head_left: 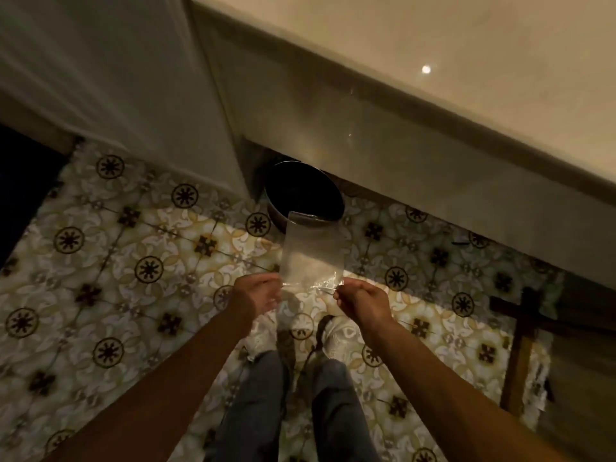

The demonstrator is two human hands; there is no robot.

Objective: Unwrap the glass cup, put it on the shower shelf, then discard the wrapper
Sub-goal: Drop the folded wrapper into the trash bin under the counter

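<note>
We look down on a patterned tile floor (133, 261) that fills the lower and left parts of the frame, cream with dark star and cross motifs. Across the upper right runs a pale, glossy surface (433, 45) with a thick edge, a small bright light reflected on it. In the upper left a light panel (100, 78) comes down to the floor. At the right edge a dark wooden frame (520, 345) stands on the tiles.

Our two bare forearms reach in from the bottom corners toward the middle of the frame. Between them, at bottom centre, we see legs in blue jeans (293, 411) and a light shoe (336, 338).

Just above centre, a round dark bin (303, 191) sits on the floor, partly tucked under the surface's edge, its mouth open toward us.

The wrapper (311, 251), a clear plastic sheet, is held at centre frame, its far end overlapping the bin's near rim in the picture; whether it touches the rim we cannot tell. The left hand (258, 295) holds the sheet's near left corner, fingers curled closed on it. The right hand (361, 300) pinches the near right corner, fingers together on the crinkled plastic.

The glass cup is not in view.
</note>
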